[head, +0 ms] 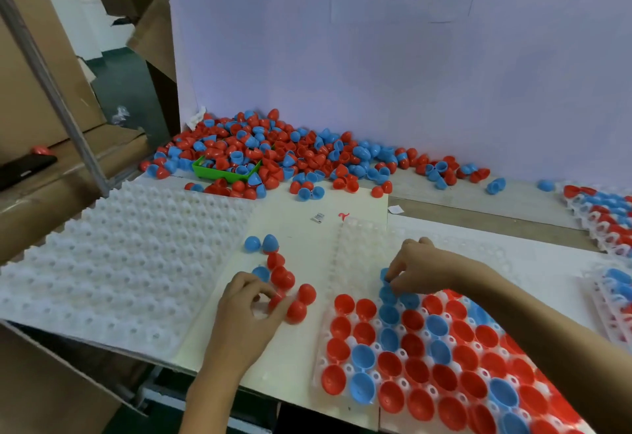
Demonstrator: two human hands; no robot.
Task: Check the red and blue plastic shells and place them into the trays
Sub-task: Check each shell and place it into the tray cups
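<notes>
Roughly half-filled, the tray (345, 256) awaits more; right hand (422, 267) pinches a blue shell (385, 274), left hand (244, 300) grips a red shell (276, 300); the pile (273, 150) remains at the table's far edge.

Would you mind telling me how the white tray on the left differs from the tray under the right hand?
The left tray holds no shells; the front tray has most near pockets filled with red and blue shells, open side up. The left tray shows raised bumps, apparently flipped or stacked; the front tray shows cups. No hand touches the left tray; the right hand sets a blue shell into the front one. Both are white moulded plastic.
</notes>
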